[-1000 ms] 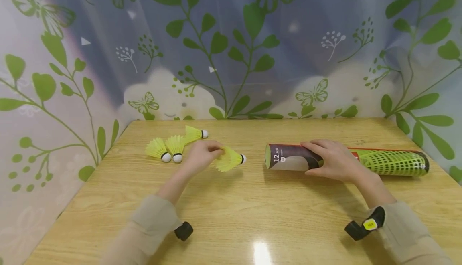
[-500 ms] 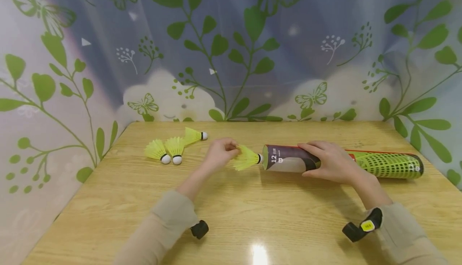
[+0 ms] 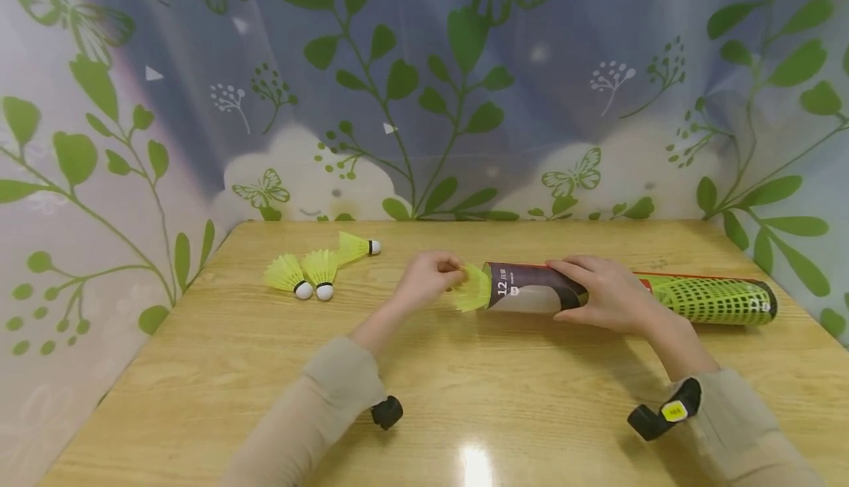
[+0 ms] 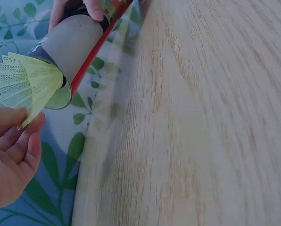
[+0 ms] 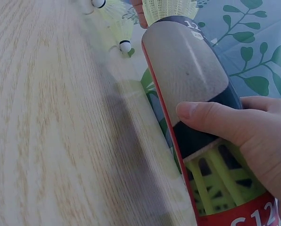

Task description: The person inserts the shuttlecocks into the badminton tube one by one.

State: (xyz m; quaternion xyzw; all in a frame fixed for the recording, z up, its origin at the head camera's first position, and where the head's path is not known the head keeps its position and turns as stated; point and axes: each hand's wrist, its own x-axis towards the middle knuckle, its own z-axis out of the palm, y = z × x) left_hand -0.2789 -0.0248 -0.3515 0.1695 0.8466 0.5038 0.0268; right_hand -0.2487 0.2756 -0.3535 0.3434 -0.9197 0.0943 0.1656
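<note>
My left hand [image 3: 431, 279] pinches a yellow shuttlecock [image 3: 472, 289] by the edge of its skirt. The shuttlecock's cork end is inside the open left mouth of a printed shuttlecock tube [image 3: 530, 299], and most of the skirt sticks out. In the left wrist view, thumb and finger hold the skirt rim of the shuttlecock [image 4: 32, 82] at the tube's mouth. My right hand [image 3: 613, 295] grips the tube around its middle, thumb on the near side. The tube [image 5: 187, 66] lies sideways, its green-patterned end pointing right.
Three more yellow shuttlecocks lie at the back left of the wooden table [image 3: 424, 391]: one leftmost shuttlecock [image 3: 287, 275], a middle shuttlecock [image 3: 322, 272] and a rear shuttlecock [image 3: 356, 247]. A leaf-printed curtain [image 3: 424, 89] hangs behind the table's back edge.
The left hand has moved right with the shuttlecock, from in front of the tube to its mouth, and the cork has gone inside. The right hand keeps its grip; the tube has shifted slightly left.
</note>
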